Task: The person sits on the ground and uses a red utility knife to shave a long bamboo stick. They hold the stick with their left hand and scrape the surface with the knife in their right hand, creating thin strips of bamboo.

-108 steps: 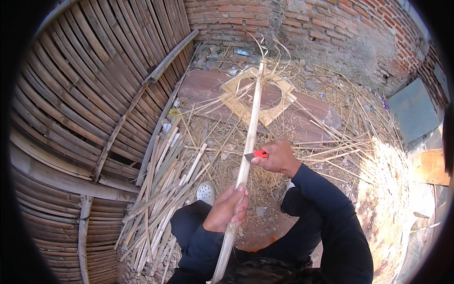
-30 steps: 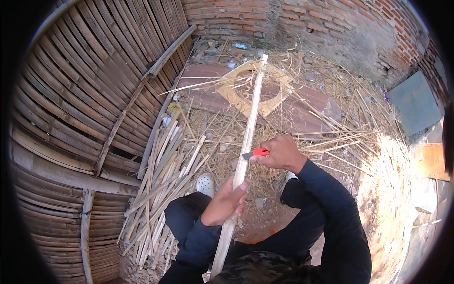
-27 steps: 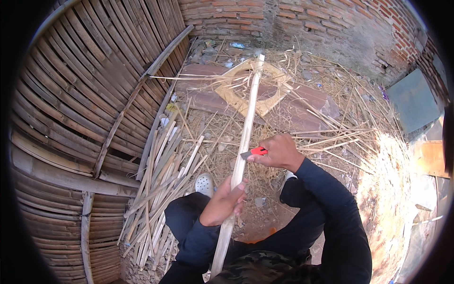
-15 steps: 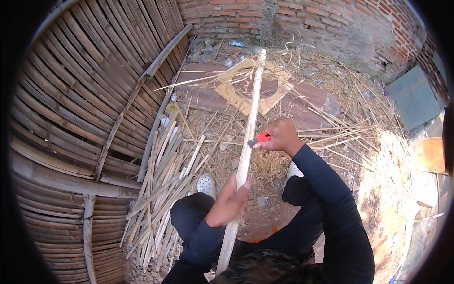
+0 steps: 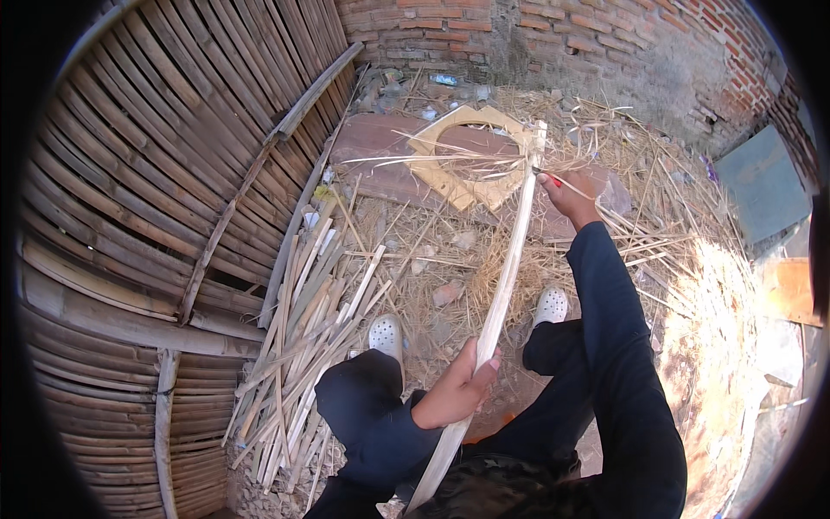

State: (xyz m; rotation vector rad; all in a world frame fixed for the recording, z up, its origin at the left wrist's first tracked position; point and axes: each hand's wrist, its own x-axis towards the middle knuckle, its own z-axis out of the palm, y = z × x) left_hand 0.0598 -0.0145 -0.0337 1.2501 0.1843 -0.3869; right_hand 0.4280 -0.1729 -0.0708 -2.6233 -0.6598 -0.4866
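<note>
Pale strip [image 5: 510,264], long axis near-to-far, far tip leaning R by holed board [image 5: 424,173], L hand [image 5: 456,391] wrapped round lower pt, R hand [image 5: 572,197] gripping red knife [image 5: 556,182] I barely make out, strip's near end cropped.

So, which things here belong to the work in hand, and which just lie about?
In use:
long pale strip, left hand
red-handled knife, right hand
perhaps the holed board

Lying about:
heap of loose strips
blue-grey panel

red-handled knife [image 5: 554,180] mostly hidden in the right hand [image 5: 572,199], left hand's [image 5: 456,389] fingers partly behind the pale strip [image 5: 512,259], its near end cut off below, blue scrap [image 5: 444,80] beyond the brown board's [image 5: 367,138] far edge too small to tell
</note>
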